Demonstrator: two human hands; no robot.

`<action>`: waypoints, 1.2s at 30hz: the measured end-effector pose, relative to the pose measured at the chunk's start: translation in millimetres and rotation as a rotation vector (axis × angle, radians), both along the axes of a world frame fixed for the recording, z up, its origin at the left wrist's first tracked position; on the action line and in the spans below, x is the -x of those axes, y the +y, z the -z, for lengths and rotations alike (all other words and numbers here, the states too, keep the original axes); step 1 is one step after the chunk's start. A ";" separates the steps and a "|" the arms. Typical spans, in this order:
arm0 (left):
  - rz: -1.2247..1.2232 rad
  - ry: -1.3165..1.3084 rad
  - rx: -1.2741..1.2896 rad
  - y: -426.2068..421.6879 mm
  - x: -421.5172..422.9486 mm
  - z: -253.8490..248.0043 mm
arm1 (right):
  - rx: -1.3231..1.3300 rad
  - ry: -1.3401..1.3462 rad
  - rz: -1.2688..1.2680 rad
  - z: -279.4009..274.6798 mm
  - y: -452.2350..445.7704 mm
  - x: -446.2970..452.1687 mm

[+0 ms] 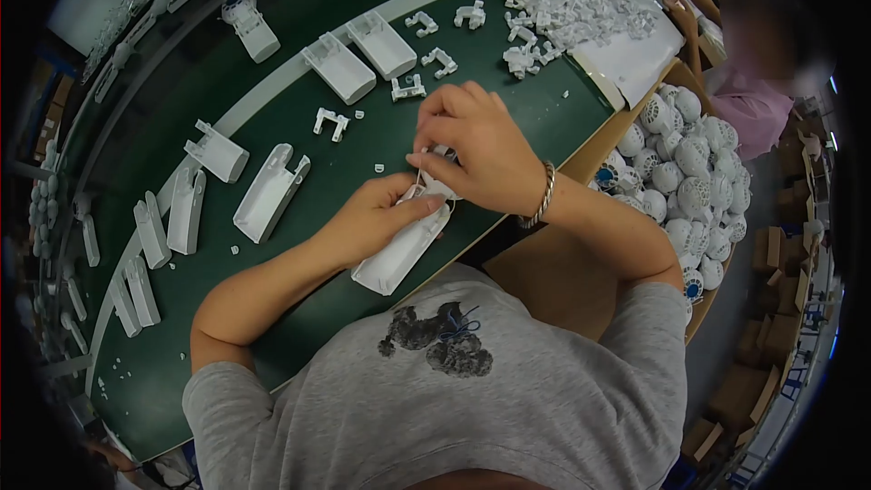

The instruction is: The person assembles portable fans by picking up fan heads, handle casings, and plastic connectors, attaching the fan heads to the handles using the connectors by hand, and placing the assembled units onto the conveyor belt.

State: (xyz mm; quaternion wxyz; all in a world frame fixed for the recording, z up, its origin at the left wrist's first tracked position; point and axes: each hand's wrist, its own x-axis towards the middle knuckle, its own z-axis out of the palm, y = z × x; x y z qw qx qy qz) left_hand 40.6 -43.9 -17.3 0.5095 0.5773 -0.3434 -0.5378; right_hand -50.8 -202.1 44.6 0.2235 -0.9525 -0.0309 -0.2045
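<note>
Near the bench's front edge, my left hand (386, 211) is wrapped round the upper end of a white plastic housing (400, 252), whose long hollow body points down and to the left. My right hand (472, 141), with a bracelet at the wrist, is pinched over the same end of the housing. A thin pale strand or piece shows between its thumb and finger; its exact form is too small to tell. Small white brackets (332, 123) and two white housings (340, 69) lie just beyond my hands on the green bench (318, 181).
More white housings (271, 193) lie along the left of the bench. A heap of small clear-white parts (581, 2) sits on a sheet at the back right. Right of me, a cardboard box (594, 150) holds many round white parts. A person in pink (751, 113) is beyond it.
</note>
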 end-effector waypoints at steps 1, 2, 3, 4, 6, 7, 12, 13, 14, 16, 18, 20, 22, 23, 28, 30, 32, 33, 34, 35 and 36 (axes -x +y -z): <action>-0.001 0.014 -0.023 -2.4 0.0 -0.4 | -0.026 0.024 0.011 4.6 -2.5 -3.0; -0.020 0.119 -0.042 -4.7 0.4 -3.1 | -0.053 0.047 0.025 9.3 -5.9 -6.2; -0.039 0.223 -0.064 -6.8 0.8 -7.5 | -0.142 0.118 0.009 13.4 -12.9 -10.1; -0.063 0.330 -0.087 -8.3 0.9 -11.0 | -0.326 0.254 -0.078 11.6 -24.4 -16.7; -0.068 0.501 -0.125 -9.3 -3.2 -9.7 | -0.945 0.431 -0.135 9.3 -46.6 -26.7; -0.062 0.538 -0.128 -9.1 -6.8 -6.9 | -0.813 0.348 -0.008 1.2 -57.1 -32.2; -0.131 0.723 -0.109 -15.3 -17.4 -12.9 | 0.195 0.205 0.362 38.2 -100.5 -63.5; -0.122 0.762 -0.105 -16.0 -18.6 -11.2 | 0.187 0.261 0.357 42.0 -101.3 -67.9; -0.113 0.799 -0.100 -16.2 -20.9 -9.4 | 0.180 0.315 0.351 45.3 -102.4 -72.2; -0.083 0.836 -0.082 -16.4 -24.9 -2.8 | 0.131 0.289 0.305 46.0 -109.3 -72.6; -0.080 0.840 -0.078 -17.2 -24.8 -2.7 | -0.178 0.391 0.303 36.9 -109.0 -68.0; -0.089 0.835 -0.075 -18.5 -24.6 -2.6 | -0.342 0.412 0.218 29.3 -113.1 -55.2; -0.105 0.824 -0.077 -18.9 -22.0 -2.4 | -0.484 0.464 0.200 15.7 -108.7 -36.8; -0.119 0.816 -0.083 -19.0 -21.5 -2.4 | -0.550 0.449 0.171 6.5 -99.1 -25.5; -0.138 0.744 -0.047 -22.1 -13.5 -3.3 | -0.782 0.173 0.063 -0.8 -32.4 26.5; -0.126 0.724 -0.035 -23.0 -12.3 -0.7 | -0.140 -0.009 0.033 -4.3 -9.5 32.8; -0.184 0.744 -0.028 -22.9 -6.7 -6.9 | 0.024 -0.101 0.018 3.7 1.0 31.8; -0.216 0.752 -0.022 -22.4 -5.4 -9.6 | 0.072 -0.107 0.014 5.9 2.5 30.4; -0.199 0.775 -0.013 -21.7 -6.7 -9.0 | 0.120 -0.114 0.010 7.2 3.2 29.1; -0.183 0.799 -0.003 -20.7 -8.5 -6.6 | 0.133 -0.096 0.003 7.9 3.3 29.0; -0.166 0.824 0.006 -19.5 -10.1 -4.9 | 0.145 -0.076 -0.002 8.4 3.2 29.4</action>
